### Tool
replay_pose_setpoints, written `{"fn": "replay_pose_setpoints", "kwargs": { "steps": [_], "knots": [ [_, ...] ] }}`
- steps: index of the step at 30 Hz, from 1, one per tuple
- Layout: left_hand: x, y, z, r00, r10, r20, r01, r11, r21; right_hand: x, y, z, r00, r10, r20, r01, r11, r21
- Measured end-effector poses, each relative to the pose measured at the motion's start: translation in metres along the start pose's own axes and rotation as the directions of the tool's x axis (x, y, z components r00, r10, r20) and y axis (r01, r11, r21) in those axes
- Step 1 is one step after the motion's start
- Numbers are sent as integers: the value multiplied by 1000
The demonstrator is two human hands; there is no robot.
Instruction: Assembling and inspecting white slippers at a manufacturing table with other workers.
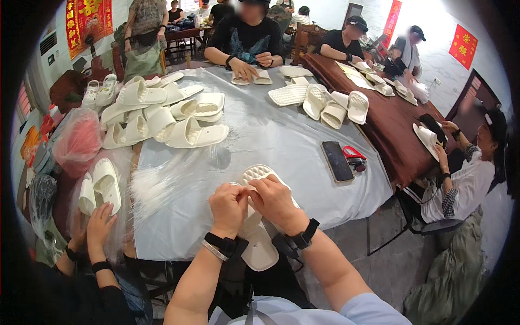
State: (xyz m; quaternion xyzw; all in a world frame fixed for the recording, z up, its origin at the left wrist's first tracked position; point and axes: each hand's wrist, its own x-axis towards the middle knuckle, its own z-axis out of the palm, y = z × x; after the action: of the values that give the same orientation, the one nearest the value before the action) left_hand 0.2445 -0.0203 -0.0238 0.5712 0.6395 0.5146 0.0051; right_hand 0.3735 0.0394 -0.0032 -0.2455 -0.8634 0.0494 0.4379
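Observation:
At the near edge of the table, a pair of cream slippers (259,250) lies under my hands. One textured footbed (260,172) shows just beyond my fingers, and a smooth heel end reaches toward me past my wrists. My left hand (228,206) is closed, fingertips pinched together above the slippers. Close against it, my right hand (275,201) is also closed, its fingertips meeting those of the left. Whatever sits between the fingers is too small or hidden to make out. Left of my hands, a fan of thin whitish strands (157,187) is spread on the grey table cover (309,211).
Many cream slippers (197,134) are heaped at far left, others (331,115) at far right. A phone (337,161) lies beside red-handled scissors (353,153). At left, a co-worker's hands (99,225) touch a slipper (106,184); another person (246,40) handles slippers across the table.

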Motion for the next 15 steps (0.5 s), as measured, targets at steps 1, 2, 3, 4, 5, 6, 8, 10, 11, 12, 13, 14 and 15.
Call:
{"fn": "replay_pose_setpoints", "kwargs": {
  "steps": [1, 2, 3, 4, 5, 6, 8, 10, 11, 12, 13, 14, 15],
  "knots": [
    [0, -1, 1, 1000, 19, -4, -19, 1000, -23, -1, 0, 0, 1000, 14, 3, -14, 1000, -11],
    [-1, -2, 2, 1000, 15, -10, -15, 1000, -19, -1, 0, 0, 1000, 28, 5, -28, 999, -22],
    [-2, -3, 3, 1000, -20, 5, 20, 999, -30, -2, 2, 0, 1000, 22, 8, -22, 1000, -17],
    [-3, -3, 4, 998, -54, 20, 55, 998, -40, -2, 3, -1, 999, 25, 23, -25, 1000, 7],
    [-3, -2, 5, 998, -58, 15, 58, 998, -38, -3, 5, -2, 999, 27, 37, -28, 999, 31],
    [-2, -2, 5, 999, -51, 18, 52, 997, -50, -3, 7, -2, 999, 23, 40, -24, 999, 35],
    [-1, 1, 5, 999, -47, 19, 49, 997, -61, -4, 10, -2, 995, 72, 74, -77, 995, 64],
    [1, 5, 2, 999, 43, -28, -44, 999, -30, -3, 11, -4, 988, 98, 116, -107, 992, 74],
    [1, 5, 3, 999, 37, -35, -38, 999, -26, -2, 12, -5, 980, 125, 157, -138, 987, 80],
    [1, 4, 4, 998, 49, -34, -50, 998, -27, -2, 11, -7, 980, 117, 163, -132, 988, 86],
    [1, 3, 4, 997, 59, -38, -60, 998, -25, 1, 10, -9, 973, 130, 191, -150, 984, 94],
    [0, 2, 4, 997, 51, -52, -52, 998, -17, 3, 9, -11, 965, 140, 221, -166, 981, 102],
    [0, 1, 5, 999, 35, -33, -37, 999, -39, 4, 8, -12, 965, 124, 230, -152, 982, 111]
  ]
}}
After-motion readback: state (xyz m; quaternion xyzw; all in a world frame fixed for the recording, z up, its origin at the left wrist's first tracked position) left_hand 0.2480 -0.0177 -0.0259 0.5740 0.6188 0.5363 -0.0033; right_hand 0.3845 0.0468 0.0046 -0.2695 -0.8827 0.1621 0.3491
